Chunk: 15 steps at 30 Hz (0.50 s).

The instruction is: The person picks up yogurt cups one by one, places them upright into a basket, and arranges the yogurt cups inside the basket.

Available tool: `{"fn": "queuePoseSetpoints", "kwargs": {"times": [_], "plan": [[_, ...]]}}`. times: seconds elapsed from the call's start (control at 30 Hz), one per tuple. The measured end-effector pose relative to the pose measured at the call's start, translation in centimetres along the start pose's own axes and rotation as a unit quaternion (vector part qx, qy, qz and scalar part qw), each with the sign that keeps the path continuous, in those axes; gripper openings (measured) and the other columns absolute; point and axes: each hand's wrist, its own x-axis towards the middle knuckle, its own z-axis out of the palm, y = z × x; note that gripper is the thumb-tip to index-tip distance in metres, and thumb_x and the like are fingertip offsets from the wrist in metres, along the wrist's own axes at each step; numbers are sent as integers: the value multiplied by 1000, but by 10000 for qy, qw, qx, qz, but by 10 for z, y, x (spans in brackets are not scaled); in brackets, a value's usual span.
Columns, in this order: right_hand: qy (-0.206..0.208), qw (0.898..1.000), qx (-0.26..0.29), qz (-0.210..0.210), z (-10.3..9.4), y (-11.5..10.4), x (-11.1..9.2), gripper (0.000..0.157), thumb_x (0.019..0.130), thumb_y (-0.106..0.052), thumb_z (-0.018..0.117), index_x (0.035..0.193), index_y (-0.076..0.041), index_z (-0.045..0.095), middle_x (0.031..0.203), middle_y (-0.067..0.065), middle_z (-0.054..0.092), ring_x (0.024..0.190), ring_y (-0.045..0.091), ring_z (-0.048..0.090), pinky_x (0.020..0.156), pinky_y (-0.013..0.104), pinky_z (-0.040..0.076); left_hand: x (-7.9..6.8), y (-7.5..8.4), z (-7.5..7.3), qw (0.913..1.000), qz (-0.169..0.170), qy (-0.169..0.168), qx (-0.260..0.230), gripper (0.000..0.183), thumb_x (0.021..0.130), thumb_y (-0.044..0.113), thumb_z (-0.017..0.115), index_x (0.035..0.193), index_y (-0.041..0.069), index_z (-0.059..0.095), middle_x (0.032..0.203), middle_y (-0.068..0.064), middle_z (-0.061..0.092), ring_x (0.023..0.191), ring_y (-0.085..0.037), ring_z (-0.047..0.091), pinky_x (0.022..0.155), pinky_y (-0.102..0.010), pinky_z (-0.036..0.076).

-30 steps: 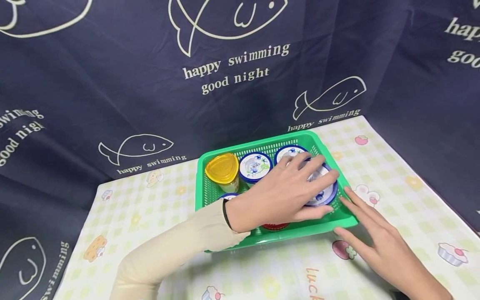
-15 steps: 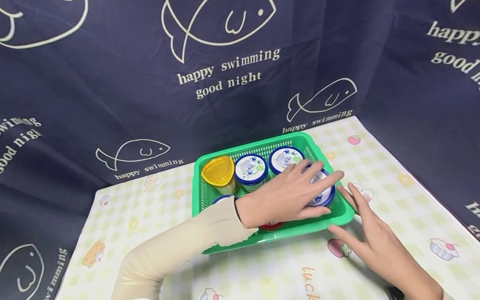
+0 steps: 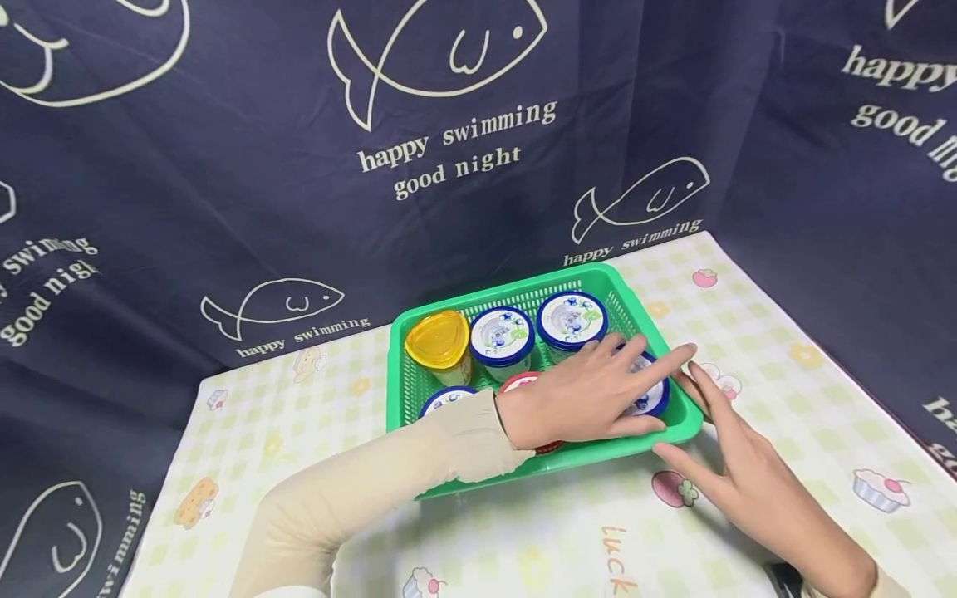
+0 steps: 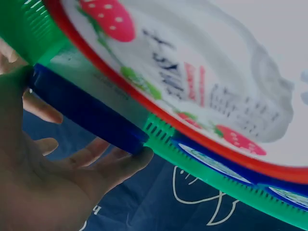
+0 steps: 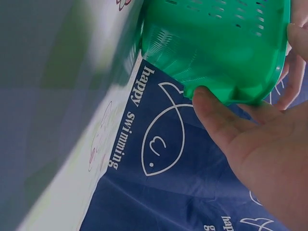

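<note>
In the head view my left hand (image 3: 591, 394) reaches across a green basket (image 3: 598, 455) and lies over a blue-lidded round tub (image 3: 652, 390) at its right front. The left wrist view has thumb and fingers spread around the edges of that tub's blue lid (image 4: 86, 110), gripping it. A red-lidded tub with strawberry prints (image 4: 216, 72) looms close under this wrist. My right hand (image 3: 751, 465) touches the basket's right front corner from outside. In the right wrist view its fairly straight thumb and fingers rest along the green rim; it holds nothing else.
Two blue-lidded tubs (image 3: 503, 335) and a yellow-lidded cup (image 3: 437, 339) stand along the basket's back. Another blue lid (image 3: 447, 397) shows at the front left, partly behind the sleeve. The basket sits on a checked tablecloth (image 3: 284, 465) before a navy curtain (image 3: 463, 224).
My left hand and forearm have shifted a little right, uncovering more of the back right tub and the red-lidded tub. The right hand stays at the basket's corner. The head view has shifted slightly.
</note>
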Motion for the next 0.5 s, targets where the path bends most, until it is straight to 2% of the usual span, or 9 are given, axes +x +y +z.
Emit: {"fn": "queuePoseSetpoints", "kwargs": {"times": [0.1,0.27,0.5], "plan": [[-49,10000,-13,3,0,0,2,98,91,-35,74,159,-37,4,163,0,24,146,39,26,108,67,22,1,-2,6,10000,-75,-30,35,80,99,62,43,160,16,18,123,-8,49,97,-21,51,92,-30,47],[-72,10000,-23,-52,2,1,6,94,92,-35,73,159,-37,7,164,-1,23,147,37,27,109,65,22,-2,-4,11,9996,-210,-186,66,80,98,63,44,160,20,19,132,-12,46,104,-26,54,97,-34,47],[-153,9998,-44,-76,4,3,8,91,93,-36,71,159,-37,10,163,3,26,145,39,28,105,70,25,-14,-7,2,9960,-565,-667,-178,79,99,64,40,161,25,11,146,-11,39,124,-29,49,102,-45,45]]}}
